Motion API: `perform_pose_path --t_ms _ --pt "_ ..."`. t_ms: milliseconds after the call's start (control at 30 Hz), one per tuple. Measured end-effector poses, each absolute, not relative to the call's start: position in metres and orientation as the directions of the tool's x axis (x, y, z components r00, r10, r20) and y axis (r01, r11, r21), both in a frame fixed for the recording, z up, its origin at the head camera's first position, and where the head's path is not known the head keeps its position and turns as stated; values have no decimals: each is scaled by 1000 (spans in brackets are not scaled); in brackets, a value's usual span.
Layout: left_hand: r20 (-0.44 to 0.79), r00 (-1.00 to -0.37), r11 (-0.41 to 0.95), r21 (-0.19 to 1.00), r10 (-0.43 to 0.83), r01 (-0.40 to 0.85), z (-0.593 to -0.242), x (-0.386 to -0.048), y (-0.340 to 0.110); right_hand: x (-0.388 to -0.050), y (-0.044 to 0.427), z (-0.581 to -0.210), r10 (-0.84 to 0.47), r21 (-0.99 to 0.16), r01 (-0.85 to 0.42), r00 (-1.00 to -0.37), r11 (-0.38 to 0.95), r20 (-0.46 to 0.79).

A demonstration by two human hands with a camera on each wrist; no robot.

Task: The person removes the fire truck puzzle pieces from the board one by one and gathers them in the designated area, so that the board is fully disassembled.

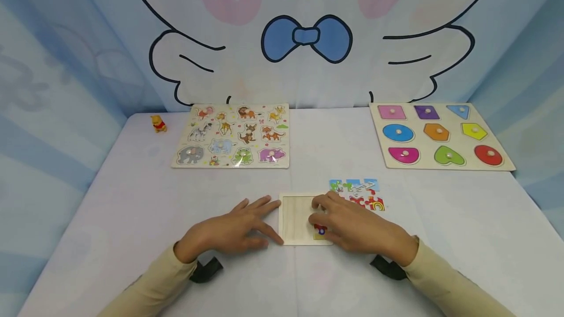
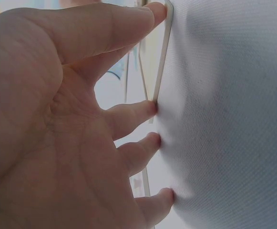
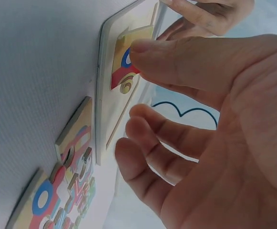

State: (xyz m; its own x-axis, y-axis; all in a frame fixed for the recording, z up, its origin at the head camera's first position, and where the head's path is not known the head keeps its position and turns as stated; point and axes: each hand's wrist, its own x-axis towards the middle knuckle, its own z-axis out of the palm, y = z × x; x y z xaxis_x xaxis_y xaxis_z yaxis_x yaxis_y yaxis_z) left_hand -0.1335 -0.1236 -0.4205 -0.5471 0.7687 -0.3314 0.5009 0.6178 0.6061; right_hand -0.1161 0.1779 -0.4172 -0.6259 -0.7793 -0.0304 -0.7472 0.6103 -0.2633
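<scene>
A shallow wooden puzzle tray [image 1: 296, 219] lies flat before me. My left hand [image 1: 240, 229] rests at its left side with fingers spread; thumb and a fingertip touch its edge. My right hand [image 1: 359, 224] is over the tray's right part. Its thumb and index finger are on a puzzle piece [image 3: 121, 62] with a red and blue print, low in the tray's right corner. The other fingers bend loosely above the board, and part of the index finger is hidden behind the thumb. Loose jigsaw pieces [image 1: 359, 187] lie just beyond the right hand, partly covered by it.
An animal peg puzzle [image 1: 233, 136] lies at the back left, a shape peg puzzle [image 1: 442, 136] at the back right. A small yellow bear figure [image 1: 158, 124] stands near the far left corner. Printed cloth [image 1: 308, 82] hangs behind the white table [image 1: 110, 224].
</scene>
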Motion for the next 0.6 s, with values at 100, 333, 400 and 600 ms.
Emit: perform_pose_path --t_ms 100,333,400,600 --pt "-331 -548 618 608 768 499 -421 -133 -124 -116 179 -417 -777 -285 -741 -630 608 -20" --pt "-336 -550 621 613 765 489 -420 -133 -124 -115 179 -418 -767 -305 -722 -640 621 -45" --pt "-336 -551 621 612 764 489 -420 -133 -124 -115 178 -418 -764 -311 -717 -643 624 -51" --pt "-336 -549 620 614 765 488 -420 -133 -124 -117 177 -419 -761 -336 -702 -644 628 -75"
